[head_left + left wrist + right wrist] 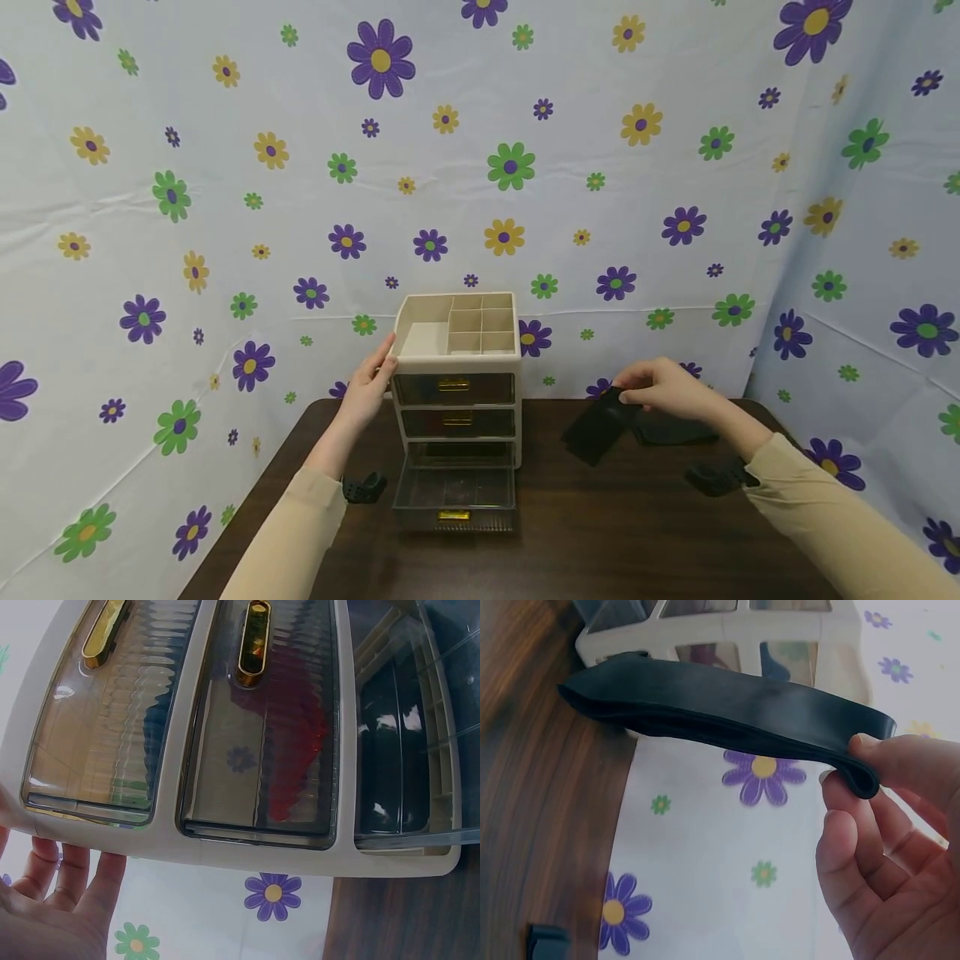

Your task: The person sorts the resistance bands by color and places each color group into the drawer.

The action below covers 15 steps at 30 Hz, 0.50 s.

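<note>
A cream drawer organizer (457, 364) stands on the dark table, its bottom clear drawer (453, 492) pulled out towards me. My left hand (369, 383) rests against the organizer's upper left side. In the left wrist view its fingers (105, 889) reach the side edge of the frame. My right hand (667, 389) pinches a thin black folded piece (596, 429) by one end, thumb on one face and fingers on the other. The piece (727, 705) bends in a loop at the pinched end in the right wrist view. It hangs to the right of the organizer.
Another flat black item (675, 431) lies on the table (600, 533) behind my right hand. Two upper drawers are closed; red material (300, 757) and blue material (155, 742) show through their fronts. The organizer's top has open compartments. A flowered cloth (585, 200) hangs behind.
</note>
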### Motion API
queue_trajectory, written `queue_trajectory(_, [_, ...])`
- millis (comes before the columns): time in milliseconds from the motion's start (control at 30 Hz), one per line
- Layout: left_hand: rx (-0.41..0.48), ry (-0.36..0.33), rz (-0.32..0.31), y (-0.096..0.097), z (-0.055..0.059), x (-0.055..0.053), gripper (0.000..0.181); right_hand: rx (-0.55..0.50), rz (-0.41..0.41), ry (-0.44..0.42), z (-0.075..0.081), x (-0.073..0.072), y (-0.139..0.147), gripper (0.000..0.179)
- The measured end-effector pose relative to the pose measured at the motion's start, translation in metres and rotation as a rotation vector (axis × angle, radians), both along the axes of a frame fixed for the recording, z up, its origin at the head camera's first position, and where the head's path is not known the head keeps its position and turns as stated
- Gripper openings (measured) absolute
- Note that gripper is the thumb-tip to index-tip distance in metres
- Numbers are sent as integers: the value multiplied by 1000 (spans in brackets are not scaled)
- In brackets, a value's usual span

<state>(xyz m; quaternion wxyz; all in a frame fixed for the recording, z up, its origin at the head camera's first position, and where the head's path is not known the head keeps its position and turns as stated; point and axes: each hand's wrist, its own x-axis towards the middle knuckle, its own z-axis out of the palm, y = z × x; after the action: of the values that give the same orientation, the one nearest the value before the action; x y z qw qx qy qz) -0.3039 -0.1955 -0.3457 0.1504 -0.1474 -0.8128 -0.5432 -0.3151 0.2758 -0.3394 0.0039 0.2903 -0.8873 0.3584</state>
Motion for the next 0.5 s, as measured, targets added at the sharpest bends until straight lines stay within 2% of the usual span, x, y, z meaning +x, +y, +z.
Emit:
queue_trajectory(100, [-9,20,-1,-1,-1,-2,50,-9,23,4,3,1,-8,24])
queue_trajectory(333, [7,14,6,-11,-21,-23,51,-48,85,39,7,0,-25,21])
queue_trajectory(500, [-12,31,18,-12,-25,-25,52,-51,89,36,10,1,-39,18])
